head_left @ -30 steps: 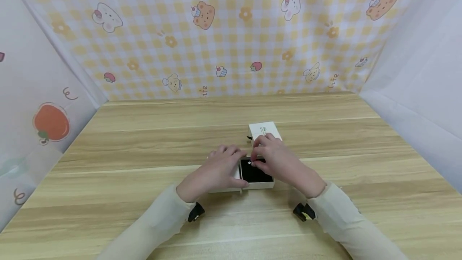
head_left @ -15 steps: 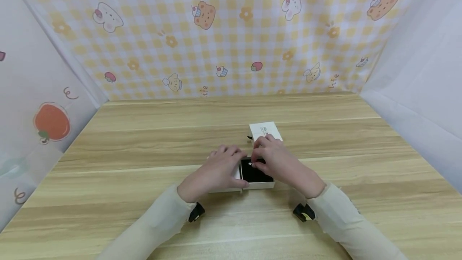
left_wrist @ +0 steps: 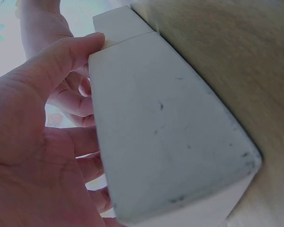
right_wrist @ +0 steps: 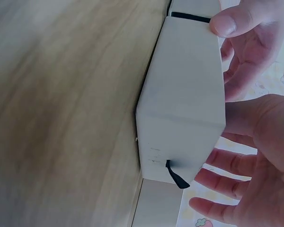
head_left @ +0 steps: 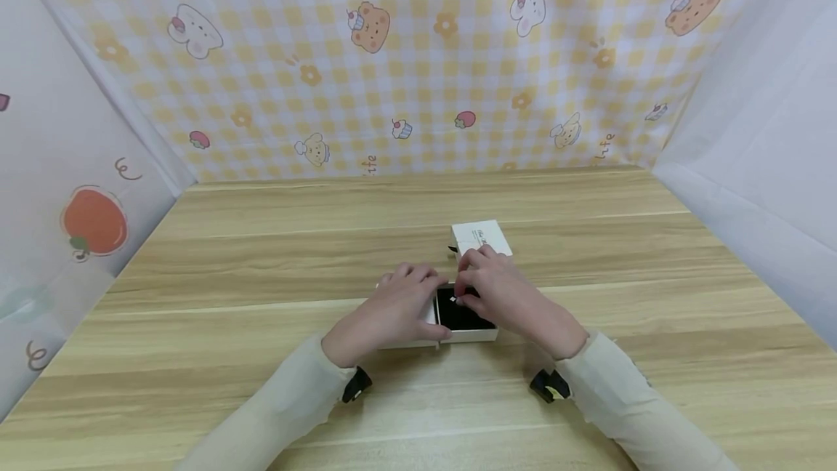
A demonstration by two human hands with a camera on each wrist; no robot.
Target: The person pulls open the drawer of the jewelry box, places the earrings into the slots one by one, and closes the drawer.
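In the head view a white drawer box stands in front of me, its black-lined tray (head_left: 476, 336) to the right of its white sleeve (head_left: 408, 345). My left hand (head_left: 392, 307) grips the box across its top, thumb at the near side by the seam and fingers at the far side. Above the black lining, my right hand (head_left: 503, 293) pinches a small pale diamond-shaped piece (head_left: 453, 299) between thumb and forefinger; its exact kind is too small to tell. A black ribbon tab (right_wrist: 177, 175) sticks out of the tray's end in the right wrist view.
A second white box (head_left: 480, 235) with printed lettering and a black tab stands just behind the right hand. Both boxes sit on a wood-grain table (head_left: 294, 238). A checked cloth (head_left: 418, 78) hangs along the back, with pale cloth at both sides.
The small piece and the right fingertips have shifted very slightly toward me over the black lining. The left hand and both boxes have stayed in place.
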